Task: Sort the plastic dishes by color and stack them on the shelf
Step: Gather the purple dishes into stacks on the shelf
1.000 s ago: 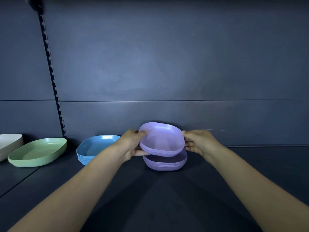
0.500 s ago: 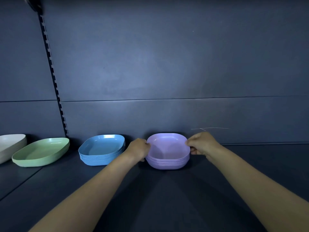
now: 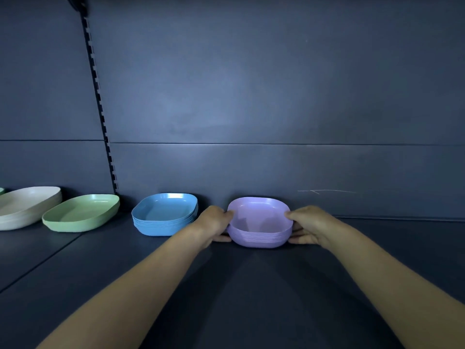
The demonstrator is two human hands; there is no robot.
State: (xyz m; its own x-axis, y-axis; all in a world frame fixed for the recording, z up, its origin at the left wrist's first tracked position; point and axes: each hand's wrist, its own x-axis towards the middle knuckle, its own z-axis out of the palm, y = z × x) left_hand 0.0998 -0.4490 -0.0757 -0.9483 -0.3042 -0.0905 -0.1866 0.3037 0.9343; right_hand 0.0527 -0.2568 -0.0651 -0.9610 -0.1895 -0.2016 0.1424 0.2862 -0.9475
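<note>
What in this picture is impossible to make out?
- Head view: the cream stack runs off the left edge, so its full width is unseen.
- A green sliver beyond it is nearly all cut off by the same edge.
- The left hand and right hand grip the purple stack, which hides part of their fingers.
- Layers in the blue stack are too fine to count.

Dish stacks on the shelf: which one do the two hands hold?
The purple stack, rightmost: left hand and right hand grip its sides. Blue stack, green dish, cream stack are untouched.
</note>
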